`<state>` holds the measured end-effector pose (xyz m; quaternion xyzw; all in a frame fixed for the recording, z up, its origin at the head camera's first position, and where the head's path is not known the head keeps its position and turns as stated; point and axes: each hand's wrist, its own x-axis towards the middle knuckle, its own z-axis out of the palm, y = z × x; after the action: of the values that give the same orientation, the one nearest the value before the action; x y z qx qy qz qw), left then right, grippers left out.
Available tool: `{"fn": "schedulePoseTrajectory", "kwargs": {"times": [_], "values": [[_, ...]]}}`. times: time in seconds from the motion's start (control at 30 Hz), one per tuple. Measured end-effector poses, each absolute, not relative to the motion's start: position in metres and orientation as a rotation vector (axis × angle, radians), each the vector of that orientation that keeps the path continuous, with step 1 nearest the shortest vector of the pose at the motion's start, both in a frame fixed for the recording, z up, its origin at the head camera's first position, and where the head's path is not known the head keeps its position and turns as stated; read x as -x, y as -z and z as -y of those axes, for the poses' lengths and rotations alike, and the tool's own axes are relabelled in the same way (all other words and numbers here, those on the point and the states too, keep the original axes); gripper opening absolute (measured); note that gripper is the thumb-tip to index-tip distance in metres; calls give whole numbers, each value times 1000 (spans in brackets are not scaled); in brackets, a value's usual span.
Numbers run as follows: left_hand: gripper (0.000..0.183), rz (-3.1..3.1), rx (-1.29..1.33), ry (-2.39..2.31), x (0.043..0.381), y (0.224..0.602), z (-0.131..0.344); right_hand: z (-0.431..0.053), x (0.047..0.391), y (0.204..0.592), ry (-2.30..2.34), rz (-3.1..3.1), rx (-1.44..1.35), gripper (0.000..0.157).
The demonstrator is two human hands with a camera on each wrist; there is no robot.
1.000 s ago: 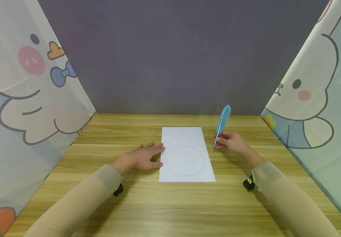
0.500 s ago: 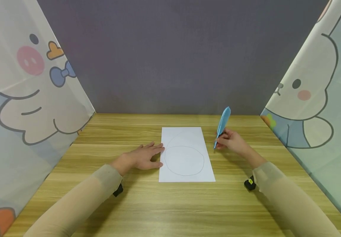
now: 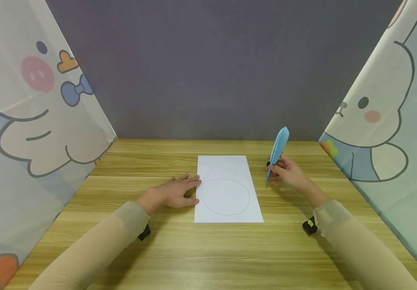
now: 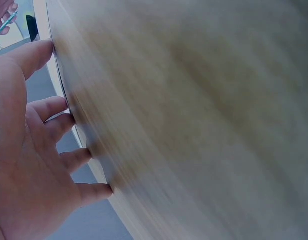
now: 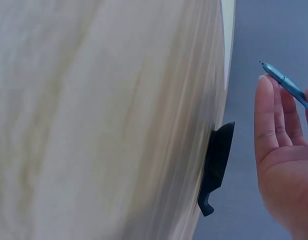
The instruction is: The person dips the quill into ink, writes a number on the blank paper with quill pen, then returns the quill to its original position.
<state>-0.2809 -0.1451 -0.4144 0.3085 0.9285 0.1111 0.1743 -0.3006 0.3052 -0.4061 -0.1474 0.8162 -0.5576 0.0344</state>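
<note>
A light-blue feather pen (image 3: 279,145) is pinched in my right hand (image 3: 289,175), right of the paper. Its feather points up and its tip down, above the table. In the right wrist view the bare tip of the pen (image 5: 281,80) shows beyond the fingers. A white sheet of paper (image 3: 226,201) bears a thin drawn oval and a fainter curve above it. My left hand (image 3: 177,192) lies with fingers spread, fingertips on the paper's left edge. Close by the right hand stands a small black object (image 5: 217,160), mostly hidden behind that hand in the head view.
The wooden table (image 3: 194,257) reaches back to a dark grey panel (image 3: 215,72). Cartoon-printed cloths hang on the left (image 3: 45,133) and right (image 3: 386,133) sides. Black wrist devices show under the left (image 3: 145,232) and right (image 3: 310,226) sleeves.
My right hand has moved slightly right, away from the paper, and the feather pen has come with it, its tip lifting a little. The left hand and paper have stayed put.
</note>
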Motion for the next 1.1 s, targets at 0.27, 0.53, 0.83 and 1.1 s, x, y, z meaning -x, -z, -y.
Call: {"fn": "schedulePoseTrajectory", "kwargs": {"times": [0.27,0.53,0.83,1.1], "values": [[83,-2629,-882,-322,280,413,145,-307,293,398,1589,-2668,388,47],[84,-2637,-885,-298,281,415,145,-310,291,399,1692,-2611,383,44],[84,-2638,-878,-291,281,415,146,-315,292,404,1987,-2179,488,29],[84,-2636,-888,-286,280,413,147,-318,292,402,2053,-1906,634,39]]}}
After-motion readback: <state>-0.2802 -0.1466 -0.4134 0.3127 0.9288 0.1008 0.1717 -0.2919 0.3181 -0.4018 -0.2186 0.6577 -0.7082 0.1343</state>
